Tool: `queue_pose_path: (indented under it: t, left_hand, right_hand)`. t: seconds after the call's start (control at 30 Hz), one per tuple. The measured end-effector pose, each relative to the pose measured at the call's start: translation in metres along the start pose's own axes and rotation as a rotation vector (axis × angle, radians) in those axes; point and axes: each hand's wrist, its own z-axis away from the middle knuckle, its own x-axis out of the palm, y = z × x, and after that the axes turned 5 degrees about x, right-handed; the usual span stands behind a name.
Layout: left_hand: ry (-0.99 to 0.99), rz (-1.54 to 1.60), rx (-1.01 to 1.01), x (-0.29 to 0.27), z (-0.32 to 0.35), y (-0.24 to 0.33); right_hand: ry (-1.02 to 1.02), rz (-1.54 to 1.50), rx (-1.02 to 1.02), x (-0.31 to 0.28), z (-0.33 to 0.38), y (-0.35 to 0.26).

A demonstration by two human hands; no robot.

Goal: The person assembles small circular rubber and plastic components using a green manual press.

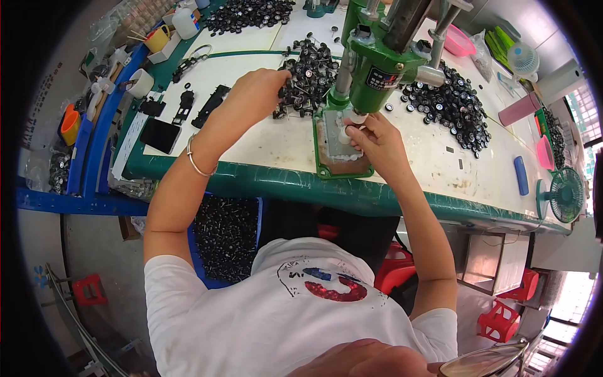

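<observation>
Right fingers: the right hand (377, 141) pinches a small white cylindrical part (346, 134) between thumb and fingertips, closed on it, just below the middle of the frame's upper half.
White part: it sits on the grey base plate (333, 147) of the green bench press (370, 63), right under the ram. It looks like light, rigid plastic, smooth enough to slip; best held by its sides, as here, with fingertips kept out from under the ram.
Left fingers: the left hand (254, 94) reaches into the pile of small black wheels (311, 75) left of the press column. The fingers curl down among the wheels, but the knuckles hide the tips, so I cannot tell whether they have closed on one.
Wheels: small, hard and light by the look of them, with shiny hubs; loose in a heap, they will likely roll or scatter if nudged. Pick one by its rim.
Wrist: a thin metal bangle (200, 164) circles the left wrist.
Bench: a white table (414, 169) with a green edge carries a second heap of wheels (452, 103) at upper right.
Further out: a blue bin of black parts (226, 235) stands under the table, lower left of centre; a small green fan (565, 193) at the right edge; red stools (502, 320) at lower right.
</observation>
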Motion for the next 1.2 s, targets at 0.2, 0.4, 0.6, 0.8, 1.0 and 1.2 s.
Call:
queue_pose_path:
  t: [0.2, 0.4, 0.6, 0.8, 1.0, 1.2]
  left_hand:
    - [-0.029, -0.052, 0.080, 0.019, 0.006, -0.013]
    - [0.023, 0.110, 0.038, -0.001, 0.010, 0.000]
    - [0.008, 1.057, -0.282, 0.024, 0.036, 0.022]
    - [0.121, 1.599, -0.407, 0.059, 0.038, 0.047]
    - [0.108, 1.558, -0.245, 0.063, 0.026, 0.072]
    - [0.134, 1.564, -0.238, 0.059, 0.017, 0.085]
  right_hand:
    - [0.113, 0.231, -0.279, 0.003, 0.006, -0.009]
    - [0.166, 0.409, -0.554, 0.002, 0.010, 0.009]
    - [0.227, 0.151, -0.208, 0.012, 0.011, 0.006]
    - [0.124, 0.029, -0.077, 0.013, 0.012, 0.013]
    - [0.173, -0.197, -0.114, 0.008, 0.011, 0.027]
    - [0.369, -0.386, -0.115, -0.046, -0.003, -0.001]
